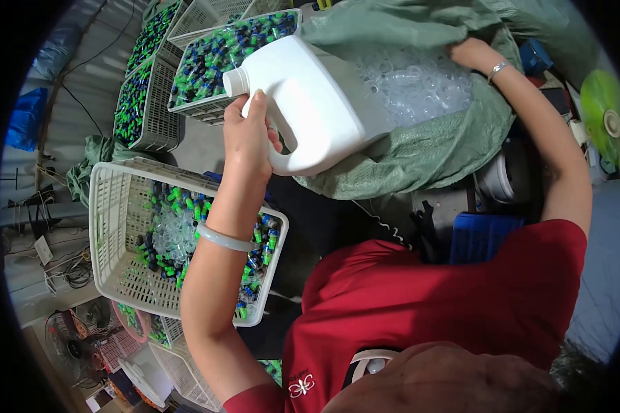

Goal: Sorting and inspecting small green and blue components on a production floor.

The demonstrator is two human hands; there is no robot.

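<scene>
My left hand (pixel 249 134) is closed on the handle side of a white plastic jug (pixel 317 103), its short round neck pointing left. The jug is tilted, and its right end lies over the near edge of a large green woven sack (pixel 420 158). Inside the sack is a heap of small clear plastic pieces (pixel 420 86). My right hand (pixel 472 55) grips the sack's far right rim; its fingertips are hidden by the fabric.
Below my left forearm stands a white crate (pixel 110 241) with green-and-blue capped pieces and clear ones. More filled crates (pixel 155 110) stand at the far left. A green fan (pixel 603 117) is at the right, and a blue plastic crate (pixel 486 237) sits beside my body.
</scene>
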